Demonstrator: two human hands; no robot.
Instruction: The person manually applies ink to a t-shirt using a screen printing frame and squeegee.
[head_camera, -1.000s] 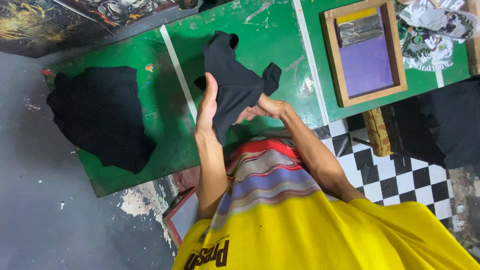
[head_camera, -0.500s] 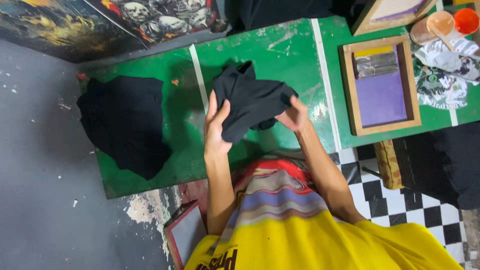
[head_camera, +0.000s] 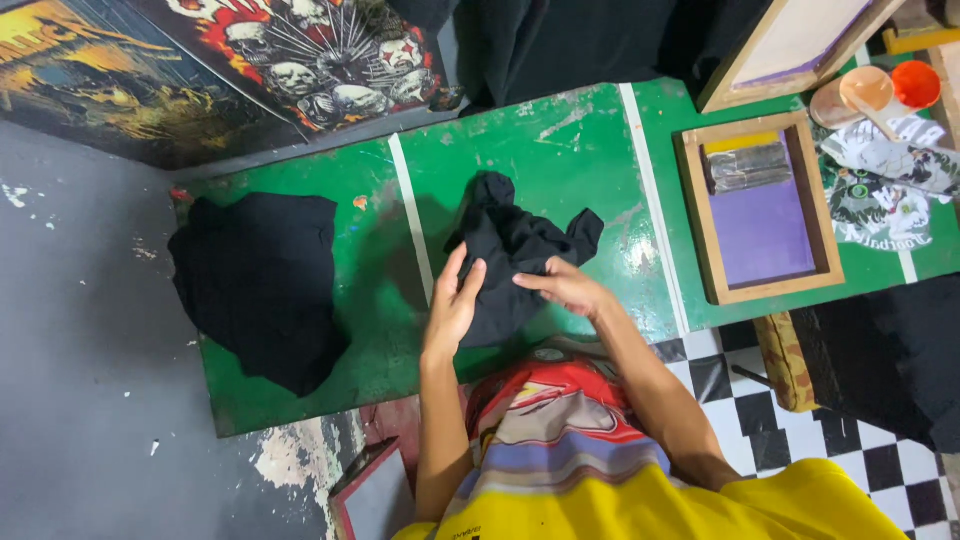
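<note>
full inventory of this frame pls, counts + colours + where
black cloth: 1, bunched, table centre, both hands on it
cloth pile: 1, black, table left end
table: 1, green with white stripes
framed screen: 1, wood frame, purple mesh, table right
second frame: 1, wood, leaning top right
cups: 2, orange, top right
printed cloth: 1, white and green, right end
posters: 2, wall, top left
floor: black-white checks, lower right
left hand: on cloth
right hand: on cloth
</note>
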